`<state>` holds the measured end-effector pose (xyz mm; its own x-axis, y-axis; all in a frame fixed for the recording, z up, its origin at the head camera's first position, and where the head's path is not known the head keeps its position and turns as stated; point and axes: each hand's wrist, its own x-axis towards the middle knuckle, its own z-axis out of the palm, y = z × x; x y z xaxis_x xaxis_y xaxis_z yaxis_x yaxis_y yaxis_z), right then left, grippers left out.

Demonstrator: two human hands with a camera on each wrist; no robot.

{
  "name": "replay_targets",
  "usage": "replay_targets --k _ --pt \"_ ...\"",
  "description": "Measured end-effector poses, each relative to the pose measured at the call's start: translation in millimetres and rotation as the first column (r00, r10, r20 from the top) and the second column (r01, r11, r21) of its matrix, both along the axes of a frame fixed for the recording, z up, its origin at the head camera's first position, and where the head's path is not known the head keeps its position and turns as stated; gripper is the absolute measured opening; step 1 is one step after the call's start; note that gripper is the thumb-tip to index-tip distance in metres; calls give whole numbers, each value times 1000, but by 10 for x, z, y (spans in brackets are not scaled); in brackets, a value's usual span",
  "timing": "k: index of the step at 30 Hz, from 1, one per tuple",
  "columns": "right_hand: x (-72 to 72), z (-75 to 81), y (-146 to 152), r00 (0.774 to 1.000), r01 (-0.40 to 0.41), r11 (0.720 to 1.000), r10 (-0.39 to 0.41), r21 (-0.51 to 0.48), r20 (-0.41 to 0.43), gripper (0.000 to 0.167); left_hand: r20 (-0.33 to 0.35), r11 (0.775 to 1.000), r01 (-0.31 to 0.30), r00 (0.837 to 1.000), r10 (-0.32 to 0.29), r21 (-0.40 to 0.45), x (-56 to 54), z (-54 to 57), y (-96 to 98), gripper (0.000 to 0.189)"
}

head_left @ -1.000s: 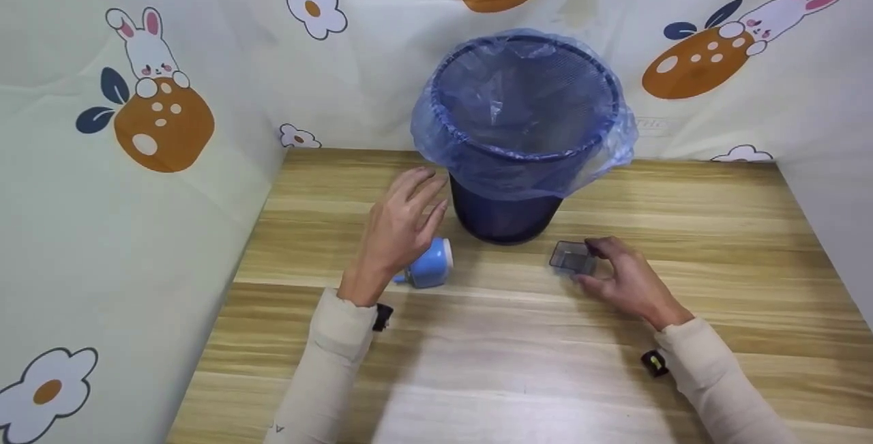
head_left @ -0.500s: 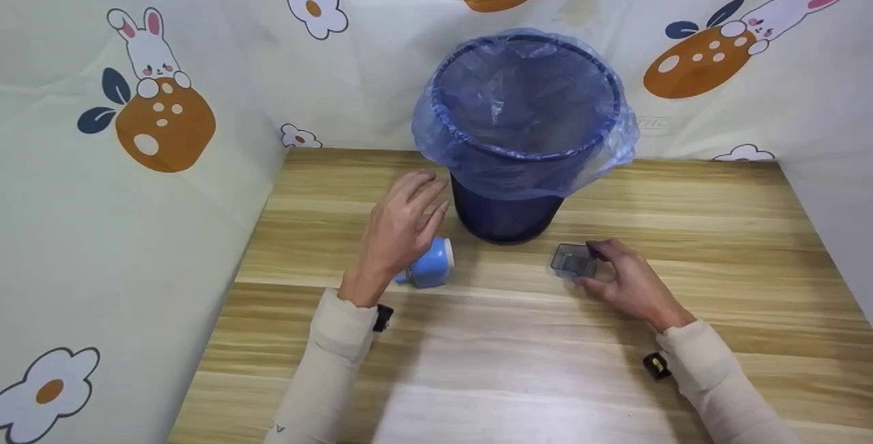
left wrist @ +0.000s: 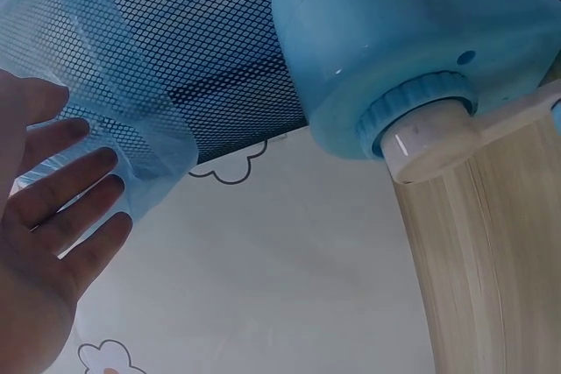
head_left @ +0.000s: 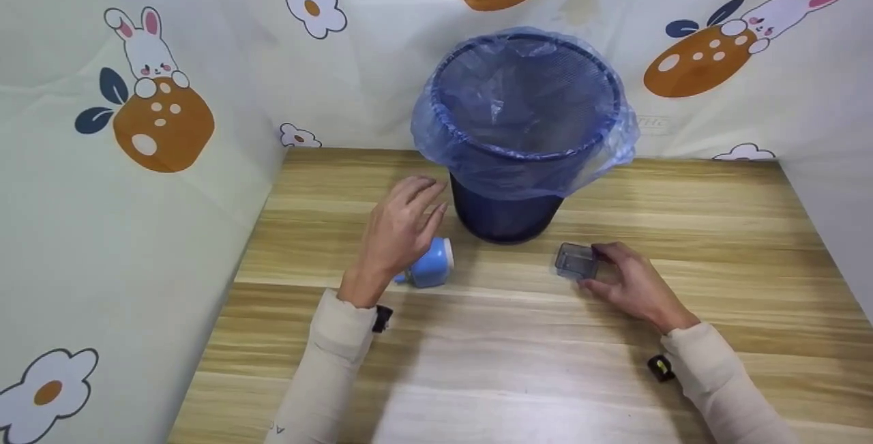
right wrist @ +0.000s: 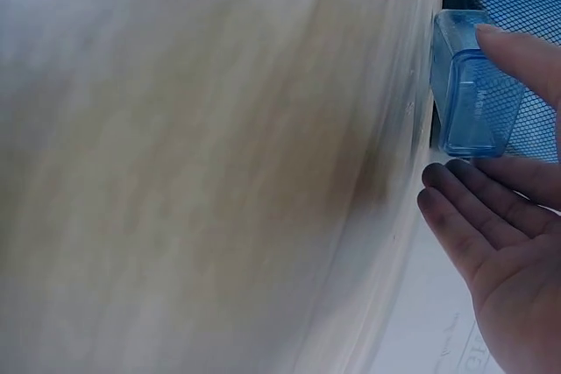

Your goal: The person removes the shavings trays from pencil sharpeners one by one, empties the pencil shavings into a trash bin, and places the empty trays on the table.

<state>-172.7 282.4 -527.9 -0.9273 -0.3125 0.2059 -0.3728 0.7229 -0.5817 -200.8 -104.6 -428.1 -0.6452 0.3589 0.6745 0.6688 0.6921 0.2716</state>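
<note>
My left hand [head_left: 397, 229], fingers relaxed and slightly bent, hovers beside and above a blue hand-crank pencil sharpener [head_left: 432, 267]. The left wrist view has the sharpener's crank [left wrist: 429, 142] up close, with the fingers [left wrist: 74, 203] well apart from it. Between thumb and forefinger, my right hand [head_left: 638, 288] pinches a small see-through box [head_left: 576, 263] that looks like the sharpener's shavings drawer. The right wrist view shows the thumb on one side of this box [right wrist: 473, 98]; the other fingers stretch out below it. No contents can be made out inside.
A dark mesh waste bin [head_left: 505, 215] lined with a blue plastic bag [head_left: 525, 181] stands at the back, between and beyond my hands. The wooden tabletop [head_left: 518, 362] ends against walls covered with a bunny-and-flower print [head_left: 368, 89].
My right hand has shifted slightly to the right and towards me, with the box in it. The left hand has dipped very slightly; sharpener and bin stay where they were.
</note>
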Motion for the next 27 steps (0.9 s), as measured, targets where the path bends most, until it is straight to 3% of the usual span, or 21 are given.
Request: replay_targets --k 6,21,27 --pt "1 -18 10 1000 -3 1000 3 13 7 60 -3 1000 -3 1000 3 -18 1 -17 -8 26" --pt "25 -34 14 999 3 999 -5 42 46 63 65 1000 -19 998 20 -17 17 -46 -10 26" --pt "31 -35 23 998 0 999 -3 54 58 70 63 1000 -16 998 17 -24 11 -65 -30 25"
